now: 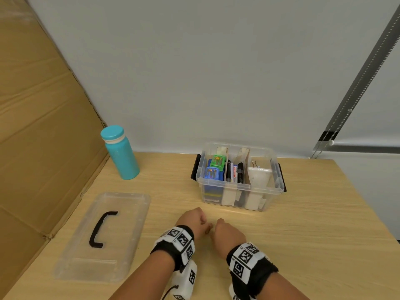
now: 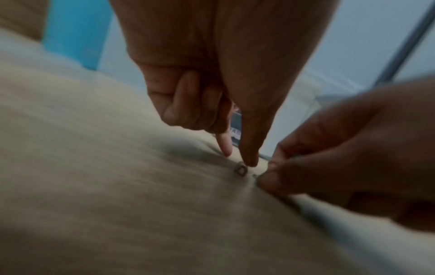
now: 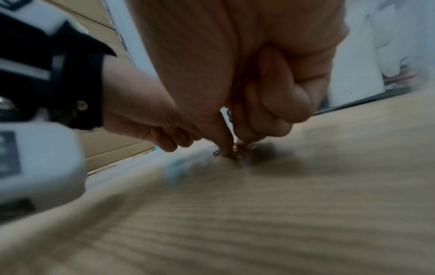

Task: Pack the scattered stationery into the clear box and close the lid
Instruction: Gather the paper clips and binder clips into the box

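No text reads clearly. Clear box (image 1: 239, 192), near table's (image 1: 303, 224) back edge: white marker (image 1: 233, 173) in middle compartment has red lettering down its barrel, too small to make out. Black marker (image 1: 240, 175) beside it shows white print, also illegible. Wristbands (image 1: 180, 240) carry black-and-white square code tags w/ tiny chars at their edges, unreadable. Left wrist view: blurred dark letters on a white label (image 2: 235, 132) behind the fingers, can't tell which.

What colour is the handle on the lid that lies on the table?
Black. The handle on the clear lid shows best in the head view.
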Motion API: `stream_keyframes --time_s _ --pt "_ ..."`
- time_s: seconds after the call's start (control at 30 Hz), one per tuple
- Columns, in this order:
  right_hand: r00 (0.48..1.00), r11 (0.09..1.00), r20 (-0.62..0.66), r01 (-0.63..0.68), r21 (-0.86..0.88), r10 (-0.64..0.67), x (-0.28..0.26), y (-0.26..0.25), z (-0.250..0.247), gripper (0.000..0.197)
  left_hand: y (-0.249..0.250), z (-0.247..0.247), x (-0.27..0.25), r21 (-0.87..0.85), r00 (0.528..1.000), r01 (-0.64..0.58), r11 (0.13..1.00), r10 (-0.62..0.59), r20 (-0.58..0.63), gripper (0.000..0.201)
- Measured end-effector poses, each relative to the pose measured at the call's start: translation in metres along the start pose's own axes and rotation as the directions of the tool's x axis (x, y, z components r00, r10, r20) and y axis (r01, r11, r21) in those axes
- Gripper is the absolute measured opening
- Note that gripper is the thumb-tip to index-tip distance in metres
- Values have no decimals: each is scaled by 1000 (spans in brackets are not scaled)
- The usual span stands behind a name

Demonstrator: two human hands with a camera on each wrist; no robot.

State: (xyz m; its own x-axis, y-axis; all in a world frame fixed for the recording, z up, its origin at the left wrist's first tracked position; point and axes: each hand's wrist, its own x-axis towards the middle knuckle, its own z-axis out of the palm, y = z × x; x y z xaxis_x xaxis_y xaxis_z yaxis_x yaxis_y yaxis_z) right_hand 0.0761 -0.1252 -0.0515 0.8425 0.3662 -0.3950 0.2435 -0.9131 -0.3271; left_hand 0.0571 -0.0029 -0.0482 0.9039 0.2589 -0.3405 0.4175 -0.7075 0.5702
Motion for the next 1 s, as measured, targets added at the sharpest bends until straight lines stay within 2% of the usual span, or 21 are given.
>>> stream_keyframes --time_s 0.07,0.23,0.33,0.4,0.47,0.53,0.57,0.6,0.63,0.67,0.7,0.73,0.77,0.83,0.9,1.0 --pt "1000 999 16 -13 -46 14 1 1 -4 28 6 2 7 93 999 4 996 -7 31 13" --pt "999 978 47 24 -207 -15 -6 10 -10 30 6 2 12 187 995 -29 982 10 100 11" --pt "995 979 102 39 -202 -18 -11 19 -15 31 1 0 6 213 992 -41 976 14 126 25" --pt "992 986 120 65 -152 -47 -15 26 -16 25 -6 -2 2 217 990 -38 975 7 143 26" --pt "988 995 120 101 -20 -98 -18 37 -16 11 -14 -2 -3 198 987 -55 979 23 161 26" --pt "981 967 135 102 233 -136 -19 51 -18 22 -22 -1 -7 75 984 -77 994 63 168 28" --pt "978 912 158 59 407 -134 -21 58 -21 25 -25 -1 -9 -55 984 -60 997 69 165 27" --pt "973 798 197 -25 603 -118 -24 64 -24 25 -26 -2 -12 -211 985 -14 977 49 164 27" --pt "966 604 234 -124 788 -107 -26 70 -26 22 -27 -3 -14 -365 984 55 929 11 177 26" --pt "960 389 254 -190 901 -119 -28 76 -26 21 -28 -5 -16 -507 979 122 853 -21 200 25" --pt "958 217 250 -216 952 -140 -30 81 -27 22 -28 -5 -17 -627 974 171 760 -35 223 23" --pt "962 116 231 -215 970 -143 -31 84 -28 24 -29 -6 -18 -709 972 195 678 -38 231 22" --pt "967 61 216 -209 976 -137 -32 85 -29 25 -29 -6 -19 -764 972 204 612 -36 231 21" --pt "973 42 195 -191 981 -120 -33 85 -36 26 -26 -6 -21 -844 974 205 496 -22 224 18" --pt "978 77 178 -170 982 -105 -34 82 -49 31 -20 -10 -24 -898 975 206 389 2 224 16" --pt "996 221 42 -24 975 -80 -37 74 -82 44 -10 -16 -25 -934 978 188 305 25 205 21"
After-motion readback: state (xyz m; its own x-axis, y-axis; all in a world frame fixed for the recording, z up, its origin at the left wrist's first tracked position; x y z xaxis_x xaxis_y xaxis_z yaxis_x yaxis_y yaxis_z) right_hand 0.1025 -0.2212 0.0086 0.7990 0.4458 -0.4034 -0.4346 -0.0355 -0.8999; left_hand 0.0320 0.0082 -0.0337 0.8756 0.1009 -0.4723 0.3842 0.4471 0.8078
